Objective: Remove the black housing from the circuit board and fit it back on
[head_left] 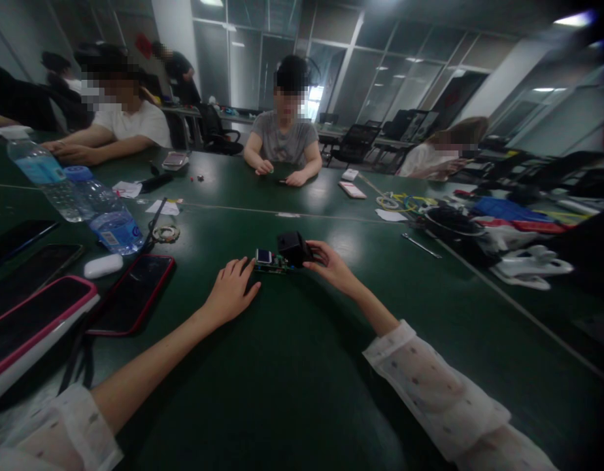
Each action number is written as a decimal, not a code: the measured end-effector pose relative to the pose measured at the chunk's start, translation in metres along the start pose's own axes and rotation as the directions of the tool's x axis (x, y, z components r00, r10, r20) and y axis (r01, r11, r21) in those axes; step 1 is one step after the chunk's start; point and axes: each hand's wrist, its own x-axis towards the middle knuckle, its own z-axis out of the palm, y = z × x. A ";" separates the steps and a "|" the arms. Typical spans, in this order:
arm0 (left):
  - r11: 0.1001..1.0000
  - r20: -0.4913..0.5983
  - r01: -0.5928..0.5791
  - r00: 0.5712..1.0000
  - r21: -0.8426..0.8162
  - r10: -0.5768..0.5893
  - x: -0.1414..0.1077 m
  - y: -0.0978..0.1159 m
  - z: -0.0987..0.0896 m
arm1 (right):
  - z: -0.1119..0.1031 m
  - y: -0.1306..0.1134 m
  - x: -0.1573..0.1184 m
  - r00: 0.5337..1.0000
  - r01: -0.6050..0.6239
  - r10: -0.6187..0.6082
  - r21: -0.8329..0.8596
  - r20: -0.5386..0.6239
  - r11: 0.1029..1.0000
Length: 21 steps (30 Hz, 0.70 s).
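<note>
A small green circuit board (pixel 270 267) with a little square screen (pixel 263 256) lies on the dark green table in front of me. My left hand (pixel 231 291) rests palm down with fingers spread, its fingertips at the board's left edge; whether they press on it I cannot tell. Between the thumb and fingers of my right hand (pixel 331 267) is a black box-shaped housing (pixel 291 248), tilted over the board's right end. The housing hides part of the board.
Left of me are two plastic bottles (pixel 113 222), several phones (pixel 135 294) and a white earbud case (pixel 103 266). A wrench (pixel 422 245), cables (pixel 397 201) and a white plastic piece (pixel 532 261) lie to the right. Across the table sits a person (pixel 287 137) handling small parts.
</note>
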 end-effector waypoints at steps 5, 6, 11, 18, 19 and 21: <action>1.000 -0.004 0.002 1.000 0.013 -0.002 0.000 0.001 0.000 | 0.007 0.003 0.000 1.000 0.002 -0.002 -0.013 -0.004 1.000; 1.000 -0.005 0.002 1.000 0.014 -0.002 0.000 0.001 -0.001 | 0.009 0.002 0.002 1.000 0.009 -0.009 -0.020 -0.004 1.000; 1.000 0.000 -0.004 1.000 0.018 0.004 -0.001 0.002 -0.002 | 0.014 -0.013 0.017 0.996 0.052 -0.048 -0.062 0.070 0.997; 1.000 -0.005 -0.004 1.000 0.022 0.004 0.000 0.001 -0.001 | 0.010 -0.018 0.037 0.983 0.055 -0.040 -0.078 0.180 0.995; 1.000 -0.003 -0.005 1.000 0.022 0.005 0.000 0.001 -0.001 | 0.008 -0.016 0.040 0.981 0.049 -0.034 -0.074 0.190 0.996; 1.000 0.001 -0.007 1.000 0.017 0.007 0.000 0.000 0.000 | 0.006 -0.012 0.045 0.978 0.031 -0.020 -0.053 0.206 0.998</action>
